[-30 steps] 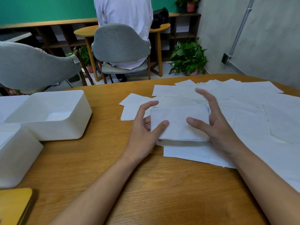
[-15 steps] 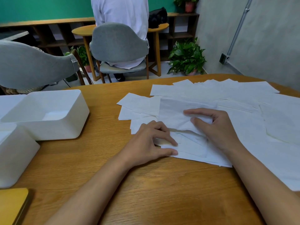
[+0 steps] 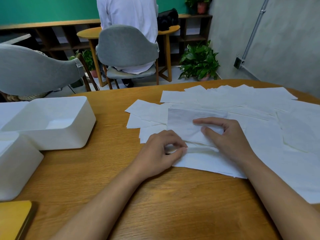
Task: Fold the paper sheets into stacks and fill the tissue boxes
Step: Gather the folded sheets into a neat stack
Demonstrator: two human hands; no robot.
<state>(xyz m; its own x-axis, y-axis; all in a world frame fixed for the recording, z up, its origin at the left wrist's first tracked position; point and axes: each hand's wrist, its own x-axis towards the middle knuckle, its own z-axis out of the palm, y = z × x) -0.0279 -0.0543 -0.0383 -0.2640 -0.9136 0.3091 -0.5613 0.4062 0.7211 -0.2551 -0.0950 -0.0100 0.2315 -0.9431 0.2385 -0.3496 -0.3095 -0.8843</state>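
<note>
White paper sheet [image 3: 183,125], atop loose sheets [image 3: 259,104] on counter [image 3: 155,196], mid-fold: left hand [image 3: 159,151] pinching near edge for turning over; right hand [image 3: 228,135] fingers curled, apparently pinching middle as anchor.

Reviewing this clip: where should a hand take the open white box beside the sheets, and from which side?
Probably its right end wall, from above: fingers inside over the rim, thumb outside. The open white box has no lid, that end faces the left hand, now pinching a paper sheet, and a second white box crowds its near left corner.
</note>
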